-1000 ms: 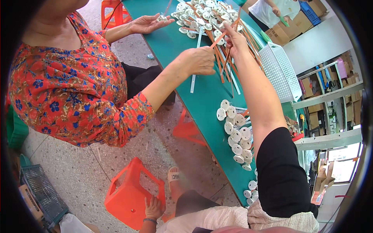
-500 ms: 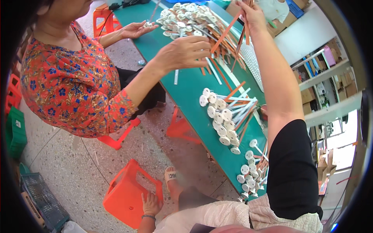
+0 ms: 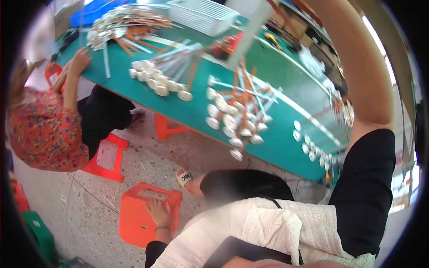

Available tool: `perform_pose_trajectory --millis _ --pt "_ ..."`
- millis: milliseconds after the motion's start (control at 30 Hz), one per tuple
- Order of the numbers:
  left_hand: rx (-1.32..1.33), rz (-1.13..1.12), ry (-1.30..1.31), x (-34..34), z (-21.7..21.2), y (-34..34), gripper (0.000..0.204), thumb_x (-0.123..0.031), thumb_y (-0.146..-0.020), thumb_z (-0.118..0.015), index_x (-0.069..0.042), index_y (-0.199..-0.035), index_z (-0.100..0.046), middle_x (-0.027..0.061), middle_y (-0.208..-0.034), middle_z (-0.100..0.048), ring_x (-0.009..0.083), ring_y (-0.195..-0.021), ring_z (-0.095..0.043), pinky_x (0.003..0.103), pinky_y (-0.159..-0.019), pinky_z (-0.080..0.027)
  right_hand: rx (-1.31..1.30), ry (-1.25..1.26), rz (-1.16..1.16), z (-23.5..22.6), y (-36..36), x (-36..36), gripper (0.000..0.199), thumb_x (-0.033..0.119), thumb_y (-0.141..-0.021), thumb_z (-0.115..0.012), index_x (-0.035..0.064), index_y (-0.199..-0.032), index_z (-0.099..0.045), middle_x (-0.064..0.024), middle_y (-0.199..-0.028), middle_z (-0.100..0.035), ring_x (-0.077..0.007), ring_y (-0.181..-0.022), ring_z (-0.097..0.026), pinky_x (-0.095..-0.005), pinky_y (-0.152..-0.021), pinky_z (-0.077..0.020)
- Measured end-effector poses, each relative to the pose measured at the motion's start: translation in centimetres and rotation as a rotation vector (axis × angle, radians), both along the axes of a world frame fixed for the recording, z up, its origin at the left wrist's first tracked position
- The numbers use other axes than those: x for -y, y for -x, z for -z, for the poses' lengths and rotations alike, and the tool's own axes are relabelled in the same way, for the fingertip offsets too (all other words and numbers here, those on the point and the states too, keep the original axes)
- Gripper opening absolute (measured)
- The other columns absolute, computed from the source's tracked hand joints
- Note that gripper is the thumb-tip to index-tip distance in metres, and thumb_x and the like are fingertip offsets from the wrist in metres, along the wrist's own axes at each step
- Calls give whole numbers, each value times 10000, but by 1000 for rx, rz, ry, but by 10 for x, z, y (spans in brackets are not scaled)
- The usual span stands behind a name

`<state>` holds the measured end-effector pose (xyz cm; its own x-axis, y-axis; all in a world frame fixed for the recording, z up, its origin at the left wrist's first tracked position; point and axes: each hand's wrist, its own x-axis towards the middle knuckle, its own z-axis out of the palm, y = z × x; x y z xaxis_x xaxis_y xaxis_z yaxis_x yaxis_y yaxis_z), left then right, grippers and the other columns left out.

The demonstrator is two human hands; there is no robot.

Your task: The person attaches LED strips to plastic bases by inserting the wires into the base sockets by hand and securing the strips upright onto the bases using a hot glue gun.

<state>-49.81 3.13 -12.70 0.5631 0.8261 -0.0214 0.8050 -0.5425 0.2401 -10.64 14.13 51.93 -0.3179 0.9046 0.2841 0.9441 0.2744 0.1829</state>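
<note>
Your left hand (image 3: 158, 213) rests flat, fingers spread a little, on the orange plastic stool (image 3: 147, 214) standing on the speckled floor (image 3: 89, 201) beside your knee; your right arm (image 3: 357, 71) rises along the right of the picture and out past the top edge, so the right hand is out of view and you cannot tell its state; before you runs the green worktop (image 3: 286, 147), strewn with clusters of white round-headed sticks (image 3: 232, 120), some mixed with orange ones, the nearest cluster lying near the worktop's front edge, well apart from the stool; a white slatted basket (image 3: 205, 15) stands at the far side; at the left, a co-worker in a red flowered top (image 3: 44, 134) sits on a red stool (image 3: 107, 156), one hand (image 3: 80, 58) at the worktop's edge near another heap of sticks (image 3: 125, 22).
</note>
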Motion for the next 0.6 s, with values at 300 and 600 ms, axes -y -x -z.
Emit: perform_pose_trajectory --millis 300,600 --pt "-113 -70 97 -7 20 -20 318 -341 -847 -603 -72 -997 -679 150 -1089 -659 335 -1131 -574 511 -1018 -393 174 342 91 76 -59 309 126 170 -861 -586 162 -981 -625 -35 -785 -625 -251 -720 -658 -375 -609 -499" --pt "986 927 209 105 -347 -343 335 -140 -951 -607 -3 -1250 -545 74 -1138 -618 163 -1093 -576 290 -902 -480 550 476 81 146 -98 350 54 143 -713 -726 138 -766 -734 -29 -776 -696 -296 -751 -689 -413 -575 -531"
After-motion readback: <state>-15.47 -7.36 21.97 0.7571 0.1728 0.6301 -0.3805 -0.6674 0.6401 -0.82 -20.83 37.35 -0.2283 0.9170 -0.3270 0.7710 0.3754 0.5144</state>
